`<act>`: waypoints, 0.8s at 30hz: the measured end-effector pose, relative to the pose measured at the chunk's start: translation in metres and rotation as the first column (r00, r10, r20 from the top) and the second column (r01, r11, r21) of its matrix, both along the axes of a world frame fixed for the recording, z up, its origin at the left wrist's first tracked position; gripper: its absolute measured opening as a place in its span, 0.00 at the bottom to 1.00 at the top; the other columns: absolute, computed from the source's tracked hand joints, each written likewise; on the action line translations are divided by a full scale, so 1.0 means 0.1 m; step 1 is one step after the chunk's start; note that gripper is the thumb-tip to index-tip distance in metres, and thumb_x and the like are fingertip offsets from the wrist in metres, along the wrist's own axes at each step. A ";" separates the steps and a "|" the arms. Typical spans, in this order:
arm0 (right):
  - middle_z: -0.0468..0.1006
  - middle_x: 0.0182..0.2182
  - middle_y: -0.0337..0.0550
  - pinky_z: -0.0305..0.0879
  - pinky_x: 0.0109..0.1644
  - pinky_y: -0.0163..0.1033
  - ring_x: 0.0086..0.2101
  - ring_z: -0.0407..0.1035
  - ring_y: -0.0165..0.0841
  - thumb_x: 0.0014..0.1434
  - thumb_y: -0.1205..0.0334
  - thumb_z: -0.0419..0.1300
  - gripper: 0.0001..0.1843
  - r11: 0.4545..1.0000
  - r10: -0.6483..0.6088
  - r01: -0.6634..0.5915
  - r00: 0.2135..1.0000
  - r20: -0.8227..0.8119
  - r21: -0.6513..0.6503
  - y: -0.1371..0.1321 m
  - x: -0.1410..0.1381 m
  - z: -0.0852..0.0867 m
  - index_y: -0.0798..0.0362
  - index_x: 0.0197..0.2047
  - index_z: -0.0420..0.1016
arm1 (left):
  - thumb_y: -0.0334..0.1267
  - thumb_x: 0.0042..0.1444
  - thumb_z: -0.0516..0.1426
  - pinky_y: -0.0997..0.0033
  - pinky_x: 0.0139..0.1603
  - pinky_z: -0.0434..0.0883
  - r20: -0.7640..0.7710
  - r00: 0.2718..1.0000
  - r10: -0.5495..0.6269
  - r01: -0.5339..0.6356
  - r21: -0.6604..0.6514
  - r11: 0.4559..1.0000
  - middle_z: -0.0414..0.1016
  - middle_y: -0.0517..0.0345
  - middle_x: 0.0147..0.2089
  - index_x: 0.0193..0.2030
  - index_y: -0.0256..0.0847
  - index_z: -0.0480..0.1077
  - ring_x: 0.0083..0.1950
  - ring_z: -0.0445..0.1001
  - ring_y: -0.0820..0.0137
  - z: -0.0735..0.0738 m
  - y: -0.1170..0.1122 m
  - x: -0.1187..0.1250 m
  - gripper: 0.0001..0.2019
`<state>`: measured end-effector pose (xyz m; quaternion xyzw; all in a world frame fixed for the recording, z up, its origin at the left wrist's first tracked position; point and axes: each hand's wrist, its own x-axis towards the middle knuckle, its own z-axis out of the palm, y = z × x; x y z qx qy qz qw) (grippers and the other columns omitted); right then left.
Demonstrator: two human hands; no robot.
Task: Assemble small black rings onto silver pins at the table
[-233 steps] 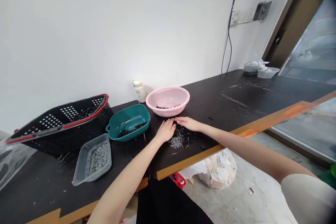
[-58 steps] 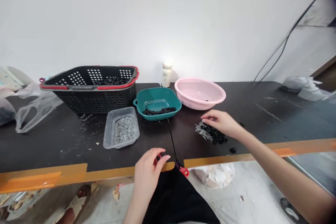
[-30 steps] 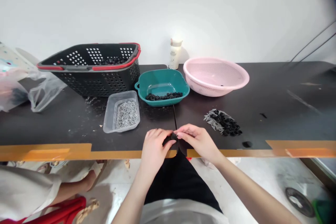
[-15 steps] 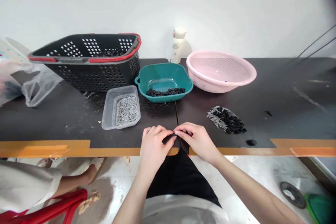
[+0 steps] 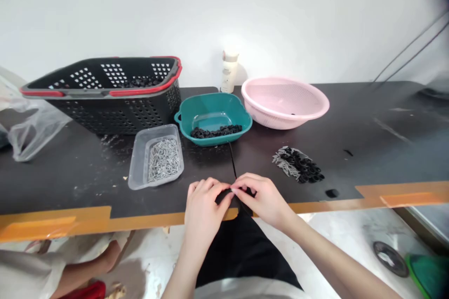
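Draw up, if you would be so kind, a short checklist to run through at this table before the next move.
1. Left-hand grip and right-hand grip meet at the fingertips, by the table's near edge: ok.
2. Any piece between the fingertips properly aligned: cannot tell, the fingers hide it.
3. Metal pins available in the clear plastic tub: ok.
4. Black parts available in the teal basin: ok, gathered toward the near side.
5. Loose pins separate from the loose black rings: not ok, they lie mixed in one pile.
6. Amount in the pink colander: cannot tell, its near wall hides part of the bottom.
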<state>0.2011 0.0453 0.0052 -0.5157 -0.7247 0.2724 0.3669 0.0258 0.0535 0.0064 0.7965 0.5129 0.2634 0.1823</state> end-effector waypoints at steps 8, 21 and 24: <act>0.80 0.29 0.38 0.67 0.36 0.35 0.29 0.71 0.31 0.58 0.69 0.63 0.06 0.995 -0.091 0.090 0.996 0.010 0.038 -0.04 -0.04 -0.04 0.50 0.33 0.79 | 0.38 0.62 0.57 0.61 0.45 0.64 -0.021 0.998 -0.063 0.064 0.059 0.996 0.78 0.61 0.39 0.43 0.47 0.77 0.40 0.74 0.66 -0.05 0.02 -0.02 0.07; 0.82 0.38 0.46 0.69 0.44 0.46 0.35 0.74 0.39 0.56 0.60 0.63 0.08 0.852 -0.513 0.517 0.796 0.322 0.079 0.32 1.44 0.41 0.51 0.38 0.82 | 0.43 0.61 0.56 0.62 0.45 0.69 -0.003 1.000 -0.024 0.024 0.146 0.989 0.79 0.59 0.41 0.43 0.47 0.76 0.40 0.74 0.64 -0.11 0.00 -0.04 0.09; 0.83 0.33 0.42 0.69 0.35 0.42 0.28 0.73 0.36 0.49 0.56 0.68 0.11 0.861 -0.465 0.508 0.794 0.391 -0.008 0.48 1.62 0.39 0.50 0.37 0.83 | 0.43 0.62 0.56 0.63 0.44 0.70 0.030 0.999 -0.026 0.022 0.129 0.991 0.79 0.59 0.40 0.44 0.47 0.76 0.38 0.75 0.65 -0.09 0.00 -0.05 0.09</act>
